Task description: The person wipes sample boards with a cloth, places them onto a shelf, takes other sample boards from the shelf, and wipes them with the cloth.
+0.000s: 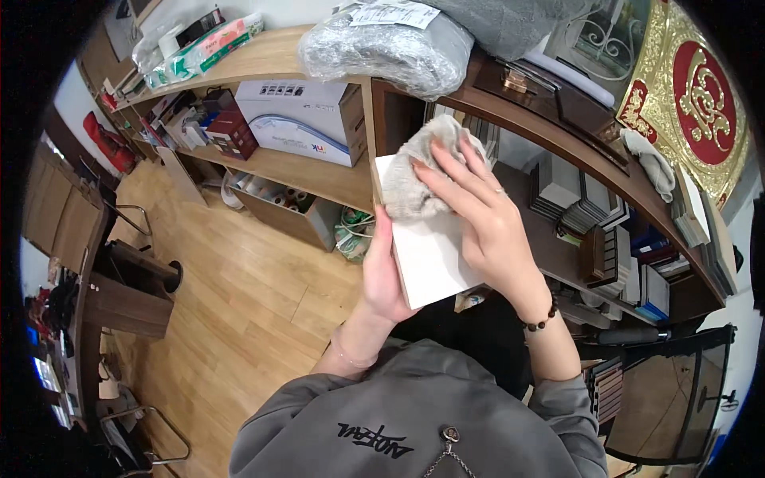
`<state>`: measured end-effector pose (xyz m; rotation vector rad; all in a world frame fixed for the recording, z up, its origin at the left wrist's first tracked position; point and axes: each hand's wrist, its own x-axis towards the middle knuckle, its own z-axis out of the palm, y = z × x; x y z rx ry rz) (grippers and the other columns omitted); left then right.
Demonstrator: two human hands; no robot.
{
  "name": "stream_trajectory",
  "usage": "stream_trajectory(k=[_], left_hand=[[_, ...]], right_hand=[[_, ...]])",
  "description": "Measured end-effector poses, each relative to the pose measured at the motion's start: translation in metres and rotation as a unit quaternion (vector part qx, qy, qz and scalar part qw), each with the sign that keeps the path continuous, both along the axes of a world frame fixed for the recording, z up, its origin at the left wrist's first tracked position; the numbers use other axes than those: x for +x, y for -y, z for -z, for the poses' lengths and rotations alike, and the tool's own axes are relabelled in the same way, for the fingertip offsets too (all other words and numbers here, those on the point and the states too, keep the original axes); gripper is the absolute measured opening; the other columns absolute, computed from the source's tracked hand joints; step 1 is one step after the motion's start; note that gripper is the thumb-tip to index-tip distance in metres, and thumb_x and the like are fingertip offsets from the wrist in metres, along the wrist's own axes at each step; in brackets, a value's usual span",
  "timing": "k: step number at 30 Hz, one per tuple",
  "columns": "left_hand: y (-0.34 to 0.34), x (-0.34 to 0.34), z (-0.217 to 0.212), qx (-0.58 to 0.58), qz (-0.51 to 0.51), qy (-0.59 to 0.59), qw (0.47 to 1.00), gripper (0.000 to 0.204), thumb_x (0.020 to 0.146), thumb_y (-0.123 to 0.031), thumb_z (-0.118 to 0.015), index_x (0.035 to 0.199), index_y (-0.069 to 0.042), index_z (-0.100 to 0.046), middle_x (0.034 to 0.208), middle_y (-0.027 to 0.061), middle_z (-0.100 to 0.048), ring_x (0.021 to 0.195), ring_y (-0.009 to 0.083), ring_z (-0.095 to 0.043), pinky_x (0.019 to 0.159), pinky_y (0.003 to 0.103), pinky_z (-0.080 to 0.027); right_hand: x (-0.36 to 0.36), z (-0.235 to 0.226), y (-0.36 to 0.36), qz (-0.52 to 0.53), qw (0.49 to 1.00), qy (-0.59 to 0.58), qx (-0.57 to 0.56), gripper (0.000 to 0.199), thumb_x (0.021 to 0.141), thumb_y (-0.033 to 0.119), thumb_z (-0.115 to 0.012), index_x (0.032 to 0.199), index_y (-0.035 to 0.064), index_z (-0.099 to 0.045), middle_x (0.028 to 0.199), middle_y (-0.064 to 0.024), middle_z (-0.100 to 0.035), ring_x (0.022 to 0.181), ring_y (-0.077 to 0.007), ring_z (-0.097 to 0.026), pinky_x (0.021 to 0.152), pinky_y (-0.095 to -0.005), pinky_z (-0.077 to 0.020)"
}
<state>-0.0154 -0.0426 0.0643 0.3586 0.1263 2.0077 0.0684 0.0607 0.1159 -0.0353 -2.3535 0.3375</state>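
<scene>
A thick white rectangular thing (434, 259), a book or a flat box, is held up tilted in front of my body. My left hand (386, 267) grips it along its lower left edge, thumb on the side and the other fingers hidden beneath. Over its upper part lies a crumpled light grey cloth (414, 187). My right hand (486, 215) presses that cloth down against the white surface, with its fingers stretched across the fabric. A beaded bracelet circles my right wrist.
A wooden shelf unit (279, 60) curves ahead, bearing a plastic-wrapped bundle (390, 48). A white carton (299, 119) fills one compartment. Books and folders (590, 203) stand on the right shelves, with another grey cloth (649, 163) on top. A desk (127, 299) stands left.
</scene>
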Motion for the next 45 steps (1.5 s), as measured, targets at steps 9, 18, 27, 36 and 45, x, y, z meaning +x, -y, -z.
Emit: stream_trajectory(k=[9, 18, 27, 36, 45], left_hand=[[0.000, -0.015, 0.004, 0.006, -0.018, -0.069, 0.997, 0.066, 0.095, -0.055, -0.022, 0.141, -0.008, -0.024, 0.138, 0.0136, -0.038, 0.123, 0.0295, -0.043, 0.102, 0.043, -0.036], [-0.005, -0.012, -0.010, -0.017, -0.020, -0.030, 0.999, 0.068, 0.094, -0.055, -0.023, 0.141, -0.006, -0.024, 0.136, 0.0156, -0.040, 0.122, 0.0311, -0.043, 0.100, 0.044, -0.039], [-0.013, -0.020, 0.012, -0.005, 0.088, -0.061, 0.994, 0.072, 0.091, -0.059, -0.029, 0.141, -0.008, -0.024, 0.139, 0.0175, -0.036, 0.126, 0.0355, -0.039, 0.101, 0.050, -0.036], [-0.021, 0.011, 0.003, -0.070, 0.008, -0.017, 0.997, 0.065, 0.094, -0.052, -0.031, 0.138, -0.004, -0.028, 0.134, 0.0161, -0.042, 0.119, 0.0322, -0.047, 0.098, 0.048, -0.041], [-0.020, -0.015, 0.026, -0.085, 0.064, -0.006, 0.994, 0.057, 0.094, -0.038, -0.037, 0.135, 0.000, -0.032, 0.130, 0.0176, -0.046, 0.116, 0.0300, -0.051, 0.096, 0.045, -0.043]], right_hand=[[0.033, 0.017, 0.013, -0.079, 0.995, 0.061, 0.021, 0.056, 0.067, -0.011, -0.051, 0.117, 0.0120, -0.061, 0.129, -0.0084, -0.052, 0.123, -0.0288, -0.045, 0.101, -0.0404, -0.0372], [0.041, 0.022, 0.013, -0.009, 0.998, 0.058, -0.011, 0.058, 0.066, -0.015, -0.048, 0.116, 0.0109, -0.061, 0.125, -0.0088, -0.055, 0.120, -0.0314, -0.048, 0.099, -0.0392, -0.0398], [0.084, 0.037, -0.028, -0.041, 0.748, -0.204, -0.630, 0.034, 0.088, 0.002, -0.046, 0.121, -0.0045, -0.051, 0.130, -0.0148, -0.049, 0.113, -0.0230, -0.052, 0.099, -0.0368, -0.0401], [0.053, 0.039, 0.004, 0.067, 0.993, 0.046, -0.080, 0.054, 0.071, -0.013, -0.047, 0.122, 0.0026, -0.053, 0.129, -0.0125, -0.051, 0.122, -0.0327, -0.046, 0.100, -0.0383, -0.0383], [0.136, 0.063, -0.027, 0.082, 0.745, -0.021, -0.661, 0.035, 0.090, 0.005, -0.047, 0.124, 0.0016, -0.051, 0.129, -0.0174, -0.050, 0.120, -0.0288, -0.048, 0.098, -0.0386, -0.0405]])
